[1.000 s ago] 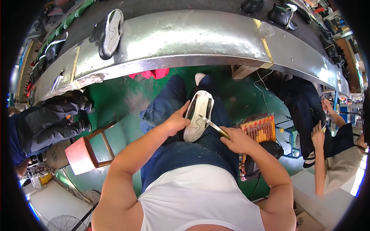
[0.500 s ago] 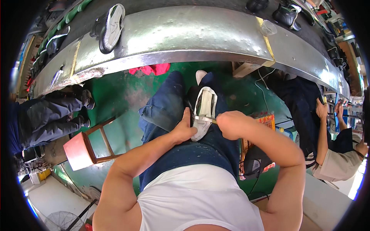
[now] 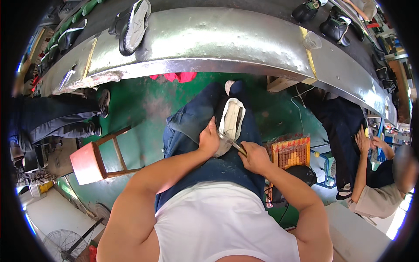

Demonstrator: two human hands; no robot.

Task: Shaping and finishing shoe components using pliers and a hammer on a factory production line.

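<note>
A shoe [image 3: 232, 118] with a pale cream face upward and dark sides lies lengthwise on my lap, between my thighs. My left hand [image 3: 210, 139] is closed around its near left side, thumb pointing away from me. In my right hand [image 3: 255, 157] is a slim metal tool with two handle-like bars, resembling pincers [image 3: 233, 143]. The fist wraps the handle end, and the metal head meets the shoe's near part, close to my left fingers. The exact shape of the tool's head cannot be made out.
Ahead runs a metal-edged bench [image 3: 196, 37] with another pale-bottomed shoe [image 3: 136, 28] on it and a clear cup [image 3: 312, 40]. A wooden stool [image 3: 89, 163] lies to the left. A beaded seat mat [image 3: 291, 153] is at right, near a co-worker's hands [image 3: 363, 140].
My right hand has lowered toward me, and the tool now slants more, its head still at the shoe. My left hand has shifted slightly up along the shoe. My view has moved a little.
</note>
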